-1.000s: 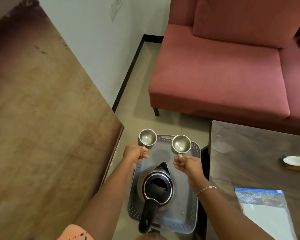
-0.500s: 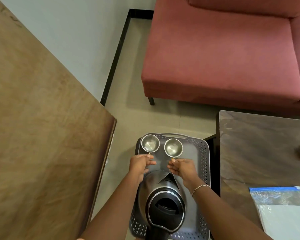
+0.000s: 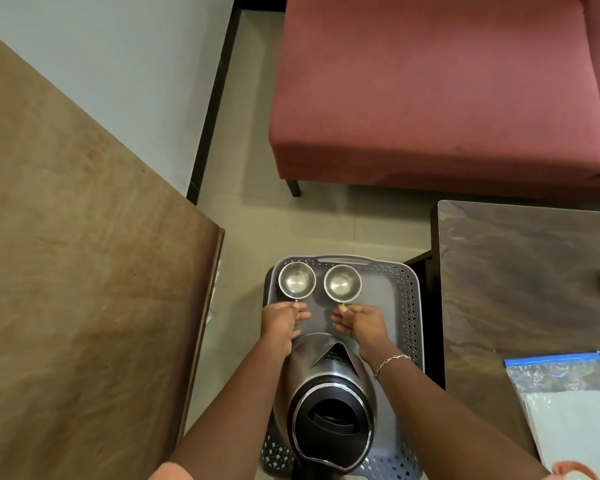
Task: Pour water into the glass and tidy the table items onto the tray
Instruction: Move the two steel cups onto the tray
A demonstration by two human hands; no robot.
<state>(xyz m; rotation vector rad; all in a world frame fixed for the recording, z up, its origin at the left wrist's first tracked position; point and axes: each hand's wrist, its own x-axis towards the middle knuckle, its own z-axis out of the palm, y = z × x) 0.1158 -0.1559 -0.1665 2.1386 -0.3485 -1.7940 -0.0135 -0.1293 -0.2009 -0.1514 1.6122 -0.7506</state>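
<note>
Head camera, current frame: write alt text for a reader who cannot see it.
Seen from above, a person's left hand and right hand pinch the handles of two steel cups side by side at the far end of a grey perforated tray, behind a steel kettle. A wooden table, a dark table and a red sofa surround it.

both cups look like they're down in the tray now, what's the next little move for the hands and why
Probably let go of both handles and draw the hands back. The left cup and right cup stand upright side by side at the far end of the tray, beyond the kettle. The left hand and right hand pinch their handles, so nothing seems left to place there.
</note>
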